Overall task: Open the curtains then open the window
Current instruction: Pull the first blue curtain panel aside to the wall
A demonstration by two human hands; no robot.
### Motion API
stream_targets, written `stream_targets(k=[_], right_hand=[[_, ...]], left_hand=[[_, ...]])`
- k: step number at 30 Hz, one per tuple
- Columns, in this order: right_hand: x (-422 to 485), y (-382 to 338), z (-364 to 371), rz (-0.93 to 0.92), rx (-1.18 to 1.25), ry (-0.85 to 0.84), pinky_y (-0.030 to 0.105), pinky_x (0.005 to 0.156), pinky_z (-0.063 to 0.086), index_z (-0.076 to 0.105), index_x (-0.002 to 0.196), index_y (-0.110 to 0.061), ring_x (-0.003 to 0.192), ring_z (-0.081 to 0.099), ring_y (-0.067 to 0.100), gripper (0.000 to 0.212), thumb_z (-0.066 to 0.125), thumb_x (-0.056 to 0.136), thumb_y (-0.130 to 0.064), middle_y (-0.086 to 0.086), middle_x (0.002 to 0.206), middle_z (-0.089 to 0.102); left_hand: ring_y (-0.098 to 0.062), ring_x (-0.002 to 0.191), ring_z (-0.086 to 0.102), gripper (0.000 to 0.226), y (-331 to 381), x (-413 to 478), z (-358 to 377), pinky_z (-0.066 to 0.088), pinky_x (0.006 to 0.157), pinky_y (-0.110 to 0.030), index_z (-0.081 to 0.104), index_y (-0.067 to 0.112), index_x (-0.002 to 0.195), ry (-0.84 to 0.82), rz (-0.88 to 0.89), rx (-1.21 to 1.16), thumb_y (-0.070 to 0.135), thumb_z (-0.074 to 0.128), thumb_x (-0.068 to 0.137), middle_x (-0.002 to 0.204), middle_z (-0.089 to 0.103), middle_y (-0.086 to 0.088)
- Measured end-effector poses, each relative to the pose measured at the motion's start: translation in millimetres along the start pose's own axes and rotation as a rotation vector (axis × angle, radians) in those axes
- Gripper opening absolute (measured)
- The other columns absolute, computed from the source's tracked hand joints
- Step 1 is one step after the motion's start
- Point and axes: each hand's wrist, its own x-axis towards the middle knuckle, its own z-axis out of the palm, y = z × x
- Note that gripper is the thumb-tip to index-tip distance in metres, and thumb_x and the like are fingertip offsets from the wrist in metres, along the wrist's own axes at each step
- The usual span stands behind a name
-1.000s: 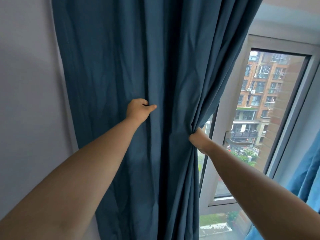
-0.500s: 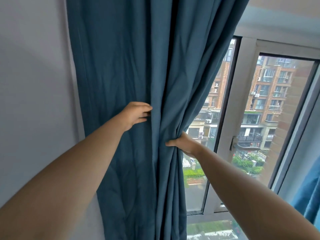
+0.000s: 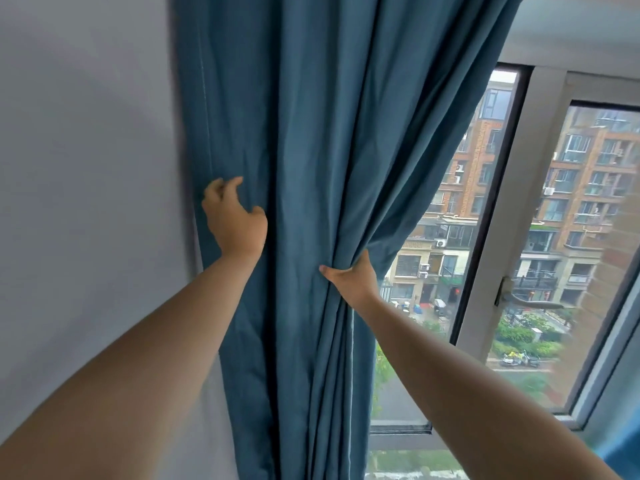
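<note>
A dark blue curtain [image 3: 304, 140] hangs bunched against the left wall. My right hand [image 3: 349, 277] grips its gathered right edge, thumb on the front, fingers hidden behind the folds. My left hand [image 3: 235, 220] rests on the curtain near its left hem, fingers spread and curled, holding nothing. To the right, the window [image 3: 519, 216] is uncovered, with a grey frame and a handle [image 3: 504, 292] on the right sash. The sashes look closed.
A plain grey wall [image 3: 86, 202] fills the left. A strip of a second blue curtain [image 3: 623, 441] shows at the bottom right corner. Brick apartment blocks and a street lie outside the glass.
The curtain has been pushed further left, uncovering more of the left pane. My left hand let go of a fold and shifted left toward the hem. My right hand still grips the edge.
</note>
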Motion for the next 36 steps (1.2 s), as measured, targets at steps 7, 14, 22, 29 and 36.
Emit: stream_targets(k=[7, 14, 22, 29, 36], right_hand=[[7.8, -8.3, 12.3, -0.001, -0.194, 0.051, 0.026, 0.071, 0.040, 0.051, 0.122, -0.006, 0.087, 0.053, 0.028, 0.039, 0.040, 0.085, -0.001, 0.012, 0.112, 0.063], [14.2, -26.9, 38.7, -0.071, -0.298, -0.157, 0.030, 0.071, 0.044, 0.055, 0.109, 0.004, 0.089, 0.055, 0.029, 0.032, 0.039, 0.081, 0.001, 0.015, 0.105, 0.062], [10.5, -39.7, 75.0, -0.205, -0.452, -0.391, 0.027, 0.064, 0.045, 0.053, 0.116, 0.001, 0.083, 0.050, 0.024, 0.033, 0.039, 0.086, 0.000, 0.008, 0.096, 0.058], [25.6, -40.2, 19.4, 0.063, -0.284, -0.955, 0.032, 0.078, 0.053, 0.055, 0.105, -0.004, 0.085, 0.061, 0.016, 0.034, 0.065, 0.084, -0.029, 0.006, 0.096, 0.063], [57.9, -61.3, -27.8, 0.022, 0.366, 0.067, 0.033, 0.097, 0.045, 0.060, 0.115, -0.016, 0.103, 0.060, 0.017, 0.059, 0.070, 0.070, -0.054, -0.001, 0.112, 0.062]], left_hand=[[-0.030, 0.131, 0.038, 0.073, -30.2, 4.4, -1.8, 0.033, 0.110, -0.042, 0.022, 0.010, 0.144, -0.098, -0.287, -0.174, 0.008, 0.054, 0.079, 0.144, 0.037, -0.014], [-0.013, 0.097, 0.050, 0.038, -35.5, 7.8, -14.7, 0.038, 0.087, -0.024, 0.041, 0.012, 0.132, -0.118, -0.321, -0.319, 0.015, 0.036, 0.094, 0.113, 0.052, 0.002], [-0.009, 0.068, 0.038, 0.028, -43.1, 13.3, -20.7, 0.034, 0.060, -0.016, 0.038, 0.024, 0.069, 0.017, -0.362, -0.470, 0.021, 0.030, 0.096, 0.072, 0.040, 0.005], [0.001, 0.083, 0.048, 0.028, -37.9, 4.6, -27.7, 0.038, 0.079, -0.011, 0.053, 0.026, 0.084, -0.056, -0.365, -0.537, 0.031, 0.030, 0.098, 0.091, 0.053, 0.011], [-0.007, 0.057, 0.027, 0.039, -18.6, -10.3, -27.5, 0.024, 0.055, -0.022, 0.024, 0.024, 0.060, -0.132, -0.273, -0.413, 0.026, 0.033, 0.097, 0.063, 0.028, 0.008]])
